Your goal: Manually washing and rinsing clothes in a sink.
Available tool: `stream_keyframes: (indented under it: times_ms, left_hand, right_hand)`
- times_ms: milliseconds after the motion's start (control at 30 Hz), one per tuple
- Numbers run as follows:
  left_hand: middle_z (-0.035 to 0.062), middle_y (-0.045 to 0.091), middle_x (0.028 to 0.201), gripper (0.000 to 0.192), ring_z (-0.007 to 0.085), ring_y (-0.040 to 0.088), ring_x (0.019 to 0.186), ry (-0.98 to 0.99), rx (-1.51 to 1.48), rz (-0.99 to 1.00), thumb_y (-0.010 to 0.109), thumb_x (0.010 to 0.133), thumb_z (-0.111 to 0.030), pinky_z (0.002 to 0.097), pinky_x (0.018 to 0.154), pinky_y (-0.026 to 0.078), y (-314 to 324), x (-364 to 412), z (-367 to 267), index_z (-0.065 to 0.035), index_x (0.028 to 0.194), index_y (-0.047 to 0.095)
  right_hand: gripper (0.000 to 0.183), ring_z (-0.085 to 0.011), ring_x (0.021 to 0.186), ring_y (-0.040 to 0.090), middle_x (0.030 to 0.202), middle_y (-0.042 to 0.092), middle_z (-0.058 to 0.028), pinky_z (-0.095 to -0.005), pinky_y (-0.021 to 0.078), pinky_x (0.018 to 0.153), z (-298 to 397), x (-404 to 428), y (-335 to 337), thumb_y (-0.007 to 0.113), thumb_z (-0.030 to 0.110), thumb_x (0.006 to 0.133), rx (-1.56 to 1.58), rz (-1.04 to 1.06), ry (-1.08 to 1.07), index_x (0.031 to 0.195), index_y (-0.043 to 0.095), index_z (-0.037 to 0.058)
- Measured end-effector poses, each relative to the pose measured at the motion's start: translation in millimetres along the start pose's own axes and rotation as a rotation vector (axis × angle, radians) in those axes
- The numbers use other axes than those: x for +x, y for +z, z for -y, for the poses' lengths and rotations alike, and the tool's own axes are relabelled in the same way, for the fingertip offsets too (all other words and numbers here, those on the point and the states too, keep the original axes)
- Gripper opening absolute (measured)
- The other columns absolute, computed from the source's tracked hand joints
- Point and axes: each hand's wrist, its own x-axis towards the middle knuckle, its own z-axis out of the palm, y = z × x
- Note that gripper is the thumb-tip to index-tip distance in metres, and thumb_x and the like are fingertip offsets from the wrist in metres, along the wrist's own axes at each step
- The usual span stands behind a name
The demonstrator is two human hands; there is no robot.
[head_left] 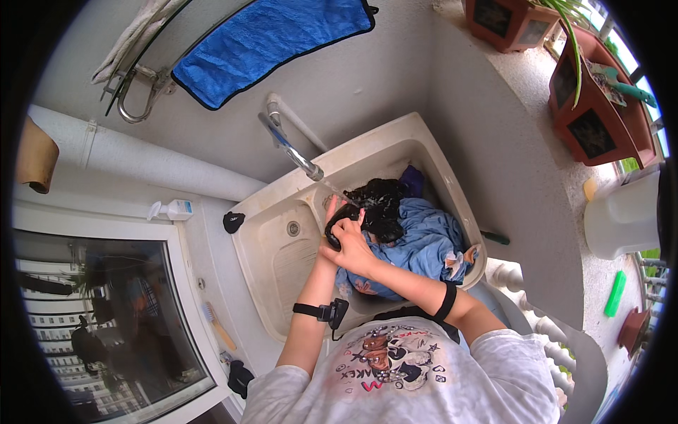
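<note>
Both my hands are over the right part of a two-part washing sink. A wet black cloth is bunched between them. My left hand holds it from below, fingers stretched out past it; the cloth and my other hand hide most of the palm. From above, my right hand crosses over and grips the same cloth. Water runs from the chrome faucet beside the fingers. More dark wet fabric lies just beyond, against a blue garment and a purple cloth.
The washboard side with a drain is at left. A small black cloth hangs on the left rim. On the left ledge are a pump bottle and a brush. A blue towel hangs above; planters stand at right.
</note>
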Motion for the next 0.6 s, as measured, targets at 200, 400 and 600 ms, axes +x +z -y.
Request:
stream_keyframes:
  times_ms: [200, 400, 600]
  left_hand:
    - [0.0065, 0.057, 0.083, 0.023, 0.0193, 0.056, 0.076, 0.032, 0.239, 0.27, 0.043, 0.086, -0.026, 0.03, 0.071, 0.048, 51, -4, 27, -0.0066, 0.088, 0.055]
    - [0.006, 0.059, 0.075, 0.028, 0.0197, 0.058, 0.076, -0.343, 0.021, 0.914, 0.047, 0.084, -0.036, 0.036, 0.067, 0.047, 40, -12, 2, -0.0097, 0.088, 0.057]
    - [0.0011, 0.057, 0.074, 0.007, 0.0109, 0.056, 0.067, 0.087, 0.586, 0.106, 0.054, 0.078, -0.013, 0.0244, 0.059, 0.044, 8, 3, 37, -0.007, 0.077, 0.057]
  right_hand:
    - [0.017, -0.0341, 0.089, 0.046, 0.088, 0.05, -0.0196, -0.0388, 0.0374, 0.078, -82, 47, -30, 0.055, 0.013, 0.071, -0.039, -0.401, 0.244, 0.076, 0.054, -0.0041]
    - [0.024, -0.0319, 0.09, 0.05, 0.096, 0.054, -0.0195, -0.0398, 0.0385, 0.075, -32, 28, -19, 0.056, 0.022, 0.075, 0.023, -0.06, 0.111, 0.076, 0.053, -0.0017]
    - [0.036, -0.0342, 0.094, 0.053, 0.099, 0.055, -0.0222, -0.0425, 0.0423, 0.076, -132, 37, -23, 0.055, 0.032, 0.078, -0.03, -0.017, 0.628, 0.099, 0.05, 0.0025]
